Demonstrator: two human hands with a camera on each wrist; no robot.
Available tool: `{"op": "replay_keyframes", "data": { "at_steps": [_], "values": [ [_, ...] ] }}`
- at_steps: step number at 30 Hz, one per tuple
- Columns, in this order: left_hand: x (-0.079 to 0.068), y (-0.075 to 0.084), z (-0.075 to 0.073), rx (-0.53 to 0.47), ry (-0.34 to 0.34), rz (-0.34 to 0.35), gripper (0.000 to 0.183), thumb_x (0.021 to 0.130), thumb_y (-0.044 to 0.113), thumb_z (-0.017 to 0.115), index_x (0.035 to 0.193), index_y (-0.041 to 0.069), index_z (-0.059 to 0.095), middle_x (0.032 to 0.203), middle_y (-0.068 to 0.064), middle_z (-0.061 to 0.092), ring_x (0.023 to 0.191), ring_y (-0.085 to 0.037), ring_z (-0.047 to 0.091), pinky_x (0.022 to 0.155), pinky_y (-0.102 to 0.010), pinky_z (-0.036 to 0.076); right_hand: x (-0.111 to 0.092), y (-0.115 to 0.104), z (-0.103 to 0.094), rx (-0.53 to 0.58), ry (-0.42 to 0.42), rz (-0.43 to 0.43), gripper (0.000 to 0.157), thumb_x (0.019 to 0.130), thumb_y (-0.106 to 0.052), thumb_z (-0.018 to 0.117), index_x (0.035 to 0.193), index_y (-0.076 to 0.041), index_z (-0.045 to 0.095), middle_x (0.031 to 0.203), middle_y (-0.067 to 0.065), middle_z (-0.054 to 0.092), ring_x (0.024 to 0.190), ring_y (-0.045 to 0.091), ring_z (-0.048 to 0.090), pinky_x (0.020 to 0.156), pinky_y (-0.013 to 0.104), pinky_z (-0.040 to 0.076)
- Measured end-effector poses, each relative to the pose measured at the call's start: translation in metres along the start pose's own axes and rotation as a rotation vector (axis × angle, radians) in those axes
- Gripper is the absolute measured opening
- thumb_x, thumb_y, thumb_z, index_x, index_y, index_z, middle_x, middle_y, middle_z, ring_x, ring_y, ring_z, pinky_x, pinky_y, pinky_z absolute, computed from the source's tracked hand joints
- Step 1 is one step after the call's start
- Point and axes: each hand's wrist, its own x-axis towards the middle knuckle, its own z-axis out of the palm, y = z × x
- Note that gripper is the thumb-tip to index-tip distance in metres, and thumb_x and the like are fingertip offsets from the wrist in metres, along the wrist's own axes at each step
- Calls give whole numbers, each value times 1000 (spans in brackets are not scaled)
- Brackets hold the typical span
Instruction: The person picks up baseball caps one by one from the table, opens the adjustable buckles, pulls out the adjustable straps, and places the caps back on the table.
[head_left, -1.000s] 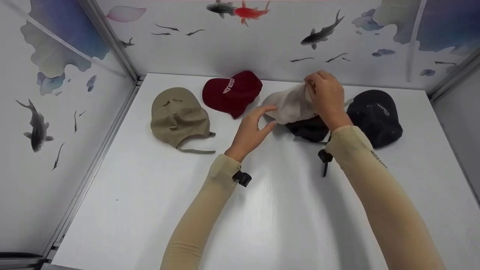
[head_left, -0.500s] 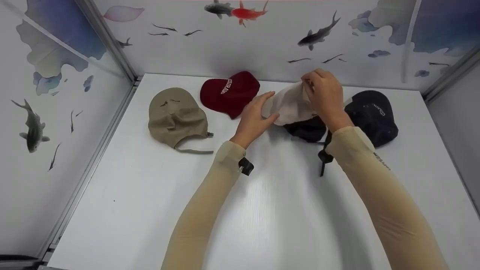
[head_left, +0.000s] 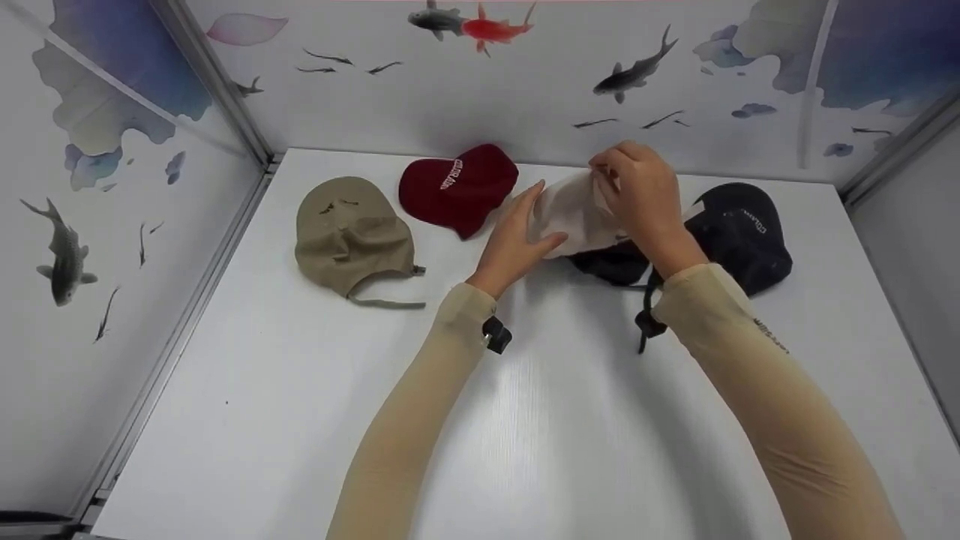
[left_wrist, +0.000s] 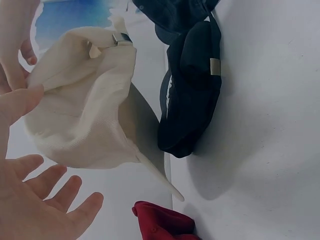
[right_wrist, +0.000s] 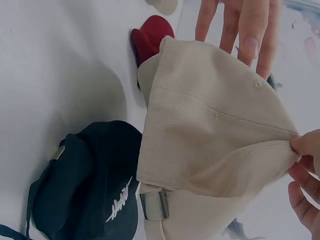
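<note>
A cream baseball cap (head_left: 574, 217) is raised off the table in the head view, its metal strap buckle (right_wrist: 155, 205) showing in the right wrist view. My right hand (head_left: 643, 199) pinches the top of its crown between thumb and fingertips. On the other side, my left hand (head_left: 514, 244) is spread with straight fingers around the cap; the thumb (left_wrist: 22, 102) overlaps the crown in the left wrist view, the other fingers lie beside it. Behind and below sits a black cap (head_left: 615, 262), partly hidden by the cream one. My right wrist partly covers a navy cap (head_left: 750, 236) with pale lettering.
A dark red cap (head_left: 461, 187) with white lettering lies at the back of the white table (head_left: 525, 420). To its left is a khaki cap (head_left: 352, 232), strap end toward me. Printed panels (head_left: 487, 90) rise behind and at the sides.
My left hand has come right and up to the cream cap, fingers now around its side. The cream cap and my right hand have shifted slightly left. The other caps stay put.
</note>
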Motion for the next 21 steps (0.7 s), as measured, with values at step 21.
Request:
{"op": "replay_keyframes", "data": {
  "at_steps": [21],
  "values": [
    [-6, -7, -1, -102, 58, 2, 62, 97, 29, 65, 152, 15, 40, 155, -5, 46, 144, -20, 42, 119, -36, 35, -14, -29, -17, 64, -1, -97, 13, 96, -11, 66, 102, -5, 75, 100, 13, 71, 86, 28, 67, 74, 42, 54]
  ]
}}
